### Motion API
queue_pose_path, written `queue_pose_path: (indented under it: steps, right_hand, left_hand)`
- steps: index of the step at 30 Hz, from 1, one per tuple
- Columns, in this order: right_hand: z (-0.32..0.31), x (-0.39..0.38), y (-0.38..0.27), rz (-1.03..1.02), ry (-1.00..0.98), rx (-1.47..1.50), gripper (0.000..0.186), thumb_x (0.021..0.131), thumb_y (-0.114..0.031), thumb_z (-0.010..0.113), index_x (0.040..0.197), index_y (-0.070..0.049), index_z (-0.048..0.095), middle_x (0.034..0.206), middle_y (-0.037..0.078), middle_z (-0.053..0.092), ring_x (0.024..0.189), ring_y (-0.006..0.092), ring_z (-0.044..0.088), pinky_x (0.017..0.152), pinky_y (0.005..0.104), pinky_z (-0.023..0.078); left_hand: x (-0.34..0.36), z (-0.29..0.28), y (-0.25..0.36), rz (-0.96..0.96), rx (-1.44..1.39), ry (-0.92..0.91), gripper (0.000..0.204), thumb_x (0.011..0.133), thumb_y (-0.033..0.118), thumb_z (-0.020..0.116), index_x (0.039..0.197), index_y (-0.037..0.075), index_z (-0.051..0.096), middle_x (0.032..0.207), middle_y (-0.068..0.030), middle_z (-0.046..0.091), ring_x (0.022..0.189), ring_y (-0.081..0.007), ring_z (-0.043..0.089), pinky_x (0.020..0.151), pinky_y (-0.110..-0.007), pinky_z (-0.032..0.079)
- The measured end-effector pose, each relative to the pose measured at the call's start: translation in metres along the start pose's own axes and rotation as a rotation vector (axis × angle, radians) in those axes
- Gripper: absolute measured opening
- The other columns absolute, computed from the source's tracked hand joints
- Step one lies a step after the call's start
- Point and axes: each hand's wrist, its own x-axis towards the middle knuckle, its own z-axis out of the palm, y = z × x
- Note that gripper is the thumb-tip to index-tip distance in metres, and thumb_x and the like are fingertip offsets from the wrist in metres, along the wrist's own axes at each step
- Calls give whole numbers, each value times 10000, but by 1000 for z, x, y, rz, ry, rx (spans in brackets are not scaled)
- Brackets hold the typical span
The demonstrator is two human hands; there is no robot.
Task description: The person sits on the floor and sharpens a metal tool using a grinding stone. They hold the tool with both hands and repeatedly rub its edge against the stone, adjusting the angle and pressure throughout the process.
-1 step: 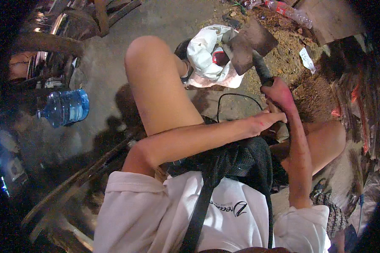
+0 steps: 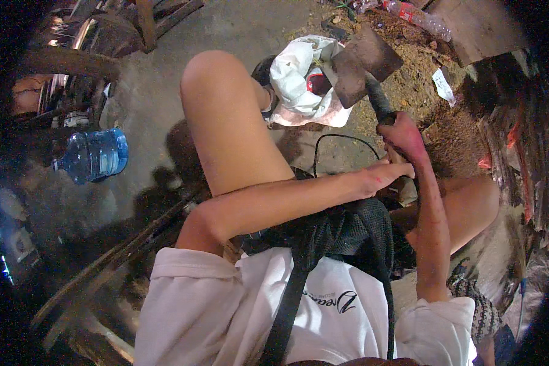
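A shovel with a worn brown blade [image 2: 367,61] and a thick handle [image 2: 379,100] slants away from my lap. My right hand [image 2: 401,135] wraps round the handle below the blade. Closer to my body, my left hand [image 2: 381,178] is closed on the lower part of the same handle, its fingers partly hidden by the right forearm. The left edge of the blade overlaps the mouth of a white sack [image 2: 291,67], which lies rumpled on the floor. Inside the sack a red and dark item [image 2: 316,82] shows in part; its kind is unclear.
Loose brown soil [image 2: 409,85] lies beyond and right of the blade, with a white paper scrap [image 2: 443,86] and a plastic bottle [image 2: 424,21]. A large blue water jug [image 2: 97,155] rests on the floor at left. Split wood [image 2: 518,158] stands along the right. A dark cord [image 2: 348,136] loops near my knees.
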Motion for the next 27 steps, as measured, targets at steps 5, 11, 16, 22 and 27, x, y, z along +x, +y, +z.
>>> queue_pose_path:
  steps: [5, 11, 16, 22, 27]
  right_hand:
    - [-1, 8, 12, -18, -48, 117, 269, 715, -203, 678, 837, 23, 599, 626, 88, 612, 511, 184, 615, 493, 333, 499]
    - [-12, 18, 12, 115, -150, 384, 355, 737, -259, 680, 950, 21, 630, 751, 103, 652, 649, 216, 634, 605, 354, 511]
    - [-14, 34, 39, 112, -265, 971, 309, 839, -274, 626, 1023, -27, 631, 819, 57, 637, 734, 164, 613, 665, 314, 505]
    - [-17, 48, 49, -114, -234, 1220, 279, 911, -313, 549, 1033, -70, 610, 944, 49, 622, 829, 175, 592, 744, 307, 491]
    - [-3, 88, 99, -209, -220, 987, 334, 927, -353, 511, 1077, -68, 601, 984, 64, 616, 889, 207, 578, 826, 335, 472]
  left_hand:
    - [2, 2, 4, 89, 73, -31, 519, 770, 336, 722, 1168, 76, 515, 1091, -54, 593, 1009, -165, 549, 911, -322, 429]
    - [-3, 5, 25, 132, 122, -19, 711, 771, 373, 731, 1291, 19, 400, 1142, -88, 574, 1077, -195, 542, 971, -317, 414]
    - [15, 2, 44, 203, 315, 56, 676, 764, 354, 723, 1265, 5, 432, 1063, -99, 598, 989, -203, 575, 876, -323, 468]
    - [45, -10, 76, 162, 453, 26, 590, 745, 345, 702, 1189, 2, 521, 1033, -84, 608, 930, -193, 573, 810, -319, 474]
    - [62, -10, 97, -62, 450, -9, 538, 735, 373, 689, 1129, 24, 580, 1011, -73, 612, 918, -189, 567, 777, -313, 464]
